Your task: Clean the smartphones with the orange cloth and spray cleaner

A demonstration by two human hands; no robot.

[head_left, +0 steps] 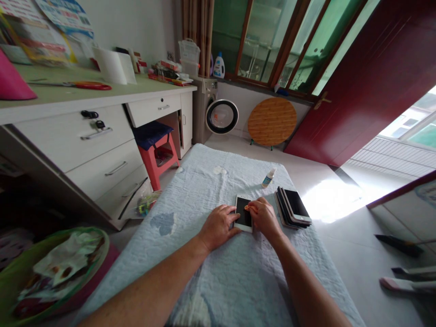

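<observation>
A white-framed smartphone (244, 222) with a dark screen lies face up on the light blue quilted cover. My left hand (220, 226) holds it by the left edge, fingertips reaching over onto the screen. Pinched in my right hand (266, 220) is a small orange cloth (247, 208), which touches the upper right part of the screen; most of the cloth is hidden by the fingers. To the right of that hand sits a stack of phones and tablets (295, 206). A small clear spray bottle (269, 177) with a blue label stands farther back.
A white desk (102, 102) runs along the left, with scissors (90, 85) and a paper roll (111, 66) on top. Beneath it stands a red stool (153, 159). A full waste bin (104, 245) is at lower left. Behind are a washing machine (204, 102) and a round wooden tabletop (272, 120).
</observation>
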